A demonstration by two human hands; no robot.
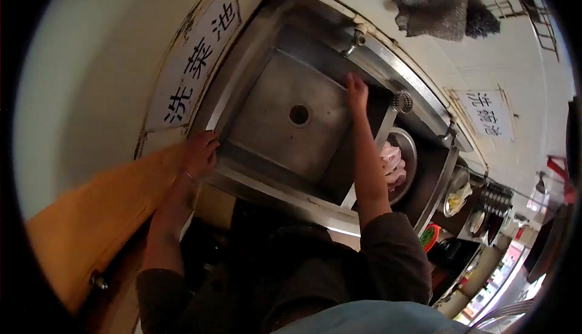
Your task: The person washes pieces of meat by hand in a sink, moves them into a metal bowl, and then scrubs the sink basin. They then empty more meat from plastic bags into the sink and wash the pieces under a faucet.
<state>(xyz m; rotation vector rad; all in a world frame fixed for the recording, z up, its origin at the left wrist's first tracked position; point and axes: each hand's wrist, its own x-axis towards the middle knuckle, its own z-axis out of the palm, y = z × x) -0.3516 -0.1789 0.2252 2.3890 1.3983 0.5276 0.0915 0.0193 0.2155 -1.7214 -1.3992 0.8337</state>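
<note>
A square stainless-steel sink basin (254, 122) with a round drain (299, 115) fills the middle of the view, with no water standing in it. At its left side, my left hand (202, 154) rests on the metal sink rim (219, 100), fingers curled over it. My right hand (357, 94) hangs over the basin's far right corner, below a metal tap (359, 36). Its fingers are held close together, and whether anything small is between them is hidden. Beneath my right forearm, pale raw meat (394, 165) lies in a metal bowl (410, 152) in the neighbouring basin.
A wooden board (103, 213) stands at the lower left. A strainer-like metal piece (402, 102) sits by the divider, near a second tap (450, 133). Grey cloths (433, 6) hang on the wall. Further right are a bowl of yellowish food (458, 200) and a red basket (430, 237) with greens.
</note>
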